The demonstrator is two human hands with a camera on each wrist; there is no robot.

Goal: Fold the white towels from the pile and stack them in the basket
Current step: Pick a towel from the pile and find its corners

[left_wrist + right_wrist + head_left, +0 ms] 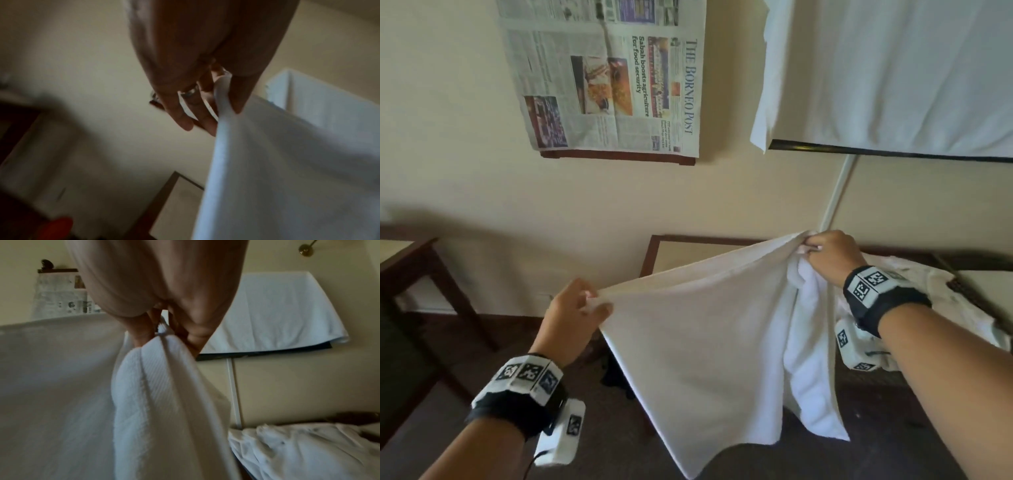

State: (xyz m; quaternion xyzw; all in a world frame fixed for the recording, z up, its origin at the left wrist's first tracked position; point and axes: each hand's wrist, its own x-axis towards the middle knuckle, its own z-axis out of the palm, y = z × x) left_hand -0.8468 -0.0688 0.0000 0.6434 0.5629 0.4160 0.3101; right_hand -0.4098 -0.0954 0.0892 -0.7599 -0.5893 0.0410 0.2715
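Note:
A white towel [709, 342] hangs in the air, stretched along its top edge between my two hands. My left hand [582, 308] pinches the left corner between thumb and fingers; the left wrist view shows the same towel [277, 170] caught under the thumb. My right hand [822, 250], higher and further back, grips the bunched right corner, and the towel [164, 378] drops in thick folds below it. Beyond my right arm a pile of white towels [928, 294] lies on a dark surface. No basket is in view.
A newspaper [606, 75] hangs on the cream wall ahead. A white cloth [893, 68] is draped over a dark screen at top right. A dark wooden table [417, 270] stands at left. A framed panel [671, 253] leans against the wall behind the towel.

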